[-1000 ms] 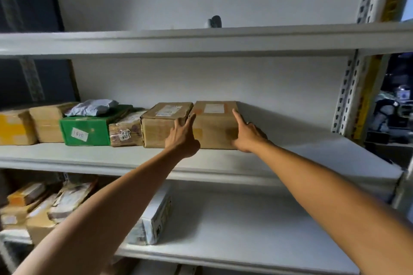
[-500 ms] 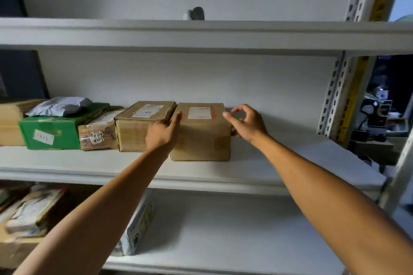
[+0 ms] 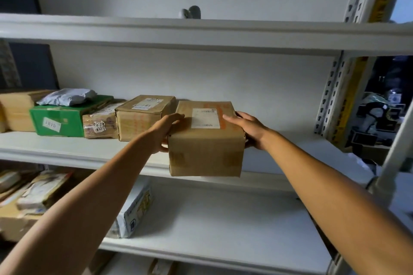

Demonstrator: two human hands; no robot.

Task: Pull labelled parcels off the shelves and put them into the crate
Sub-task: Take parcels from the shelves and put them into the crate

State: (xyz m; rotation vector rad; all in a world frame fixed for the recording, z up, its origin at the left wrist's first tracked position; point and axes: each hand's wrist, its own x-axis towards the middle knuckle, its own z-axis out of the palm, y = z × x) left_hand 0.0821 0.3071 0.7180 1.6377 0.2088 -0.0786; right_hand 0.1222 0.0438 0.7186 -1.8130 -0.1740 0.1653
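A brown cardboard parcel [image 3: 204, 143] with a white label [image 3: 205, 118] on top is gripped from both sides: the left hand [image 3: 164, 133] is wrapped round its left edge, the right hand [image 3: 249, 129] clasped on its right edge. The box is held out past the front lip of the middle shelf [image 3: 279, 152], overhanging it. Just left, a second brown box [image 3: 143, 116], a small taped parcel [image 3: 100, 124] and a green box [image 3: 64, 118] topped by a grey mailer bag [image 3: 67, 98] are lined up.
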